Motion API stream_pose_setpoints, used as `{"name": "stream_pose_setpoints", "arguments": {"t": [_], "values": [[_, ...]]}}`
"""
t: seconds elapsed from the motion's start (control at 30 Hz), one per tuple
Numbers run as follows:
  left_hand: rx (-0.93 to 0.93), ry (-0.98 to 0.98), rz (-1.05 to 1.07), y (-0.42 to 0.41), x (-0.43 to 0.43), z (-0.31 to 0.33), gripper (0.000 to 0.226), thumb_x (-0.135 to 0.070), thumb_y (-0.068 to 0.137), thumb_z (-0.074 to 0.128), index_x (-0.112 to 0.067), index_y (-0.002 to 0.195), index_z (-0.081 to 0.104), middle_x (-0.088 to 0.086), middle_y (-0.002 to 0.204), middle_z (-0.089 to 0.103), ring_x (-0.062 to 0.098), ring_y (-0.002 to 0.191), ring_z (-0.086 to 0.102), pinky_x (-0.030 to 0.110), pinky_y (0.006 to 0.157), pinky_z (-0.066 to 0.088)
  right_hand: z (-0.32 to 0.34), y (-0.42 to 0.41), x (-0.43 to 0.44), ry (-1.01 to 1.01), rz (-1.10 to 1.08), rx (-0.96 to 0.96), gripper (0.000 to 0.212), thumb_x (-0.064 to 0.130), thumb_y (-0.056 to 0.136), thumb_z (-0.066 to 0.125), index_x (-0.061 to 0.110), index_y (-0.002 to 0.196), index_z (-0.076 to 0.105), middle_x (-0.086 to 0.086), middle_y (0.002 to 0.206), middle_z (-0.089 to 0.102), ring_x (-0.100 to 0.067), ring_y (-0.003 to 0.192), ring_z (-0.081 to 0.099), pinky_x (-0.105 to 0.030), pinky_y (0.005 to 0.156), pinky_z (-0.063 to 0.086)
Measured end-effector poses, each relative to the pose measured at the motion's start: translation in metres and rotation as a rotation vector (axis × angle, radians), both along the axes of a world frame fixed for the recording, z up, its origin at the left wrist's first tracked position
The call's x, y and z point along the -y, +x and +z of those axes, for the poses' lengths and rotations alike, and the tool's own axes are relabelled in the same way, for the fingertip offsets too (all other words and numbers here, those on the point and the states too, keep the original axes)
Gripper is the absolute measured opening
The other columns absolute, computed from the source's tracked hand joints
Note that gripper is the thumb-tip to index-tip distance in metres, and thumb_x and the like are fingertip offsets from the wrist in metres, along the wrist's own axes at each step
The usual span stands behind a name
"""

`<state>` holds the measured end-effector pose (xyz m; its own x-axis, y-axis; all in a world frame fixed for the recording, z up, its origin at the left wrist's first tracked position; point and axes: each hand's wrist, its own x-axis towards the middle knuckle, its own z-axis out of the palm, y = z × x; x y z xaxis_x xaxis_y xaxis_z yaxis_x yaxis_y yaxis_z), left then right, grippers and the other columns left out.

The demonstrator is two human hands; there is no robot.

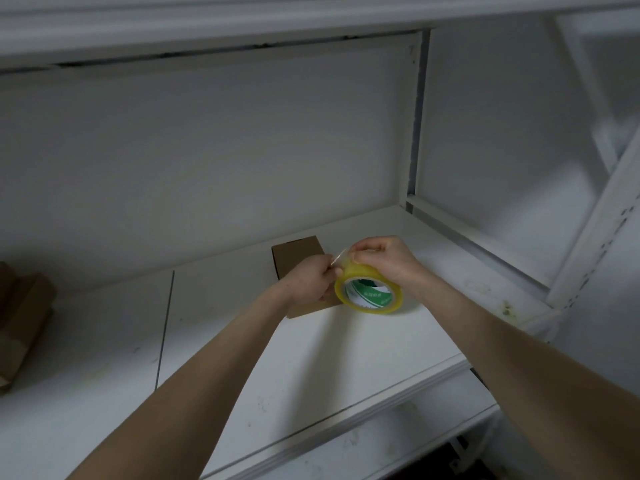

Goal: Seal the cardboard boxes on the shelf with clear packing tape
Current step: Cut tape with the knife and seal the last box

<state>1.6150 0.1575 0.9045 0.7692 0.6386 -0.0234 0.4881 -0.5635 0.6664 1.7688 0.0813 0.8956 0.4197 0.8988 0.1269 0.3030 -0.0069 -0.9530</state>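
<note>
Right hand (384, 261) grips the tape roll (369, 292) while left hand (311, 282) pinches its free end (338, 259) above the cardboard box (298, 252), likely next pulling out a strip to lay.

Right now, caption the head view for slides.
Left hand pinches the tape end; right hand grips the roll over a box.

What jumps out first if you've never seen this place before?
The yellowish tape roll at the centre, gripped from above by the right hand while the left hand pinches its loose end. Just behind lies a cardboard box on the white shelf; stacked cardboard sits at the far left edge.
</note>
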Motion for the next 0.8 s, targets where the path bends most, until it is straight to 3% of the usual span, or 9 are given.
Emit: {"name": "stream_pose_setpoints", "arguments": {"t": [0.1,0.27,0.33,0.4,0.5,0.67,0.8], "values": [[0.02,-0.121,-0.003,-0.001,0.003,0.002,0.024,-0.013,0.102,0.038,0.004,0.105,0.055,0.003,0.07,0.048,0.012,0.062,0.049,0.016,0.051,0.049,0.001,0.002,0.0,-0.017,0.001,0.035,0.015,0.014,0.08,0.074,0.028,0.075,0.073,0.008,0.078,0.071,-0.008,0.076,0.065,-0.025,0.078,0.052],[0.142,-0.362,-0.009,-0.008,0.009,0.01,0.021,-0.016,0.103,0.041,-0.008,0.089,0.054,0.003,0.072,0.047,0.012,0.064,0.051,0.025,0.062,0.055,-0.004,0.009,0.005,-0.03,-0.068,0.081,0.006,0.029,0.076,0.076,0.033,0.072,0.073,0.011,0.084,0.073,-0.01,0.085,0.067,-0.024,0.079,0.052],[0.268,-0.4,0.071,-0.011,0.006,0.014,0.017,-0.015,0.101,0.045,-0.012,0.087,0.054,0.003,0.075,0.051,0.012,0.066,0.054,0.026,0.062,0.055,-0.003,0.013,0.01,0.007,-0.09,-0.027,0.01,0.017,0.082,0.074,0.026,0.078,0.072,0.006,0.082,0.07,-0.009,0.079,0.064,-0.013,0.069,0.05],[0.34,-0.381,0.13,-0.013,0.006,0.009,0.004,-0.011,0.097,0.054,-0.014,0.1,0.055,0.0,0.082,0.055,0.009,0.069,0.056,0.021,0.058,0.055,0.0,0.013,0.012,0.038,-0.08,-0.094,0.013,0.01,0.085,0.071,0.021,0.079,0.07,0.005,0.079,0.068,-0.007,0.074,0.061,-0.007,0.061,0.047],[0.377,-0.327,0.104,-0.008,0.013,-0.004,0.022,-0.011,0.092,0.061,-0.018,0.113,0.061,-0.003,0.087,0.063,0.008,0.071,0.06,0.018,0.06,0.053,0.005,0.008,0.009,0.061,-0.072,-0.125,0.016,0.009,0.085,0.07,0.022,0.077,0.07,0.004,0.079,0.068,-0.005,0.071,0.062,-0.007,0.059,0.048],[0.541,-0.254,0.339,0.006,0.021,-0.005,0.01,-0.006,0.082,0.072,-0.016,0.08,0.073,-0.004,0.072,0.068,0.0,0.057,0.062,0.012,0.051,0.048,0.005,0.007,0.008,0.051,-0.083,-0.13,0.009,0.012,0.085,0.07,0.02,0.082,0.071,0.0,0.084,0.068,-0.009,0.074,0.062,-0.009,0.059,0.049],[0.492,-0.242,0.304,0.006,0.018,-0.002,0.02,-0.003,0.082,0.071,-0.018,0.068,0.067,-0.002,0.066,0.066,0.007,0.058,0.062,0.015,0.051,0.048,0.004,0.007,0.009,0.048,-0.088,-0.15,0.013,0.01,0.085,0.07,0.022,0.079,0.07,0.001,0.081,0.068,-0.009,0.072,0.062,-0.009,0.056,0.049]]}}
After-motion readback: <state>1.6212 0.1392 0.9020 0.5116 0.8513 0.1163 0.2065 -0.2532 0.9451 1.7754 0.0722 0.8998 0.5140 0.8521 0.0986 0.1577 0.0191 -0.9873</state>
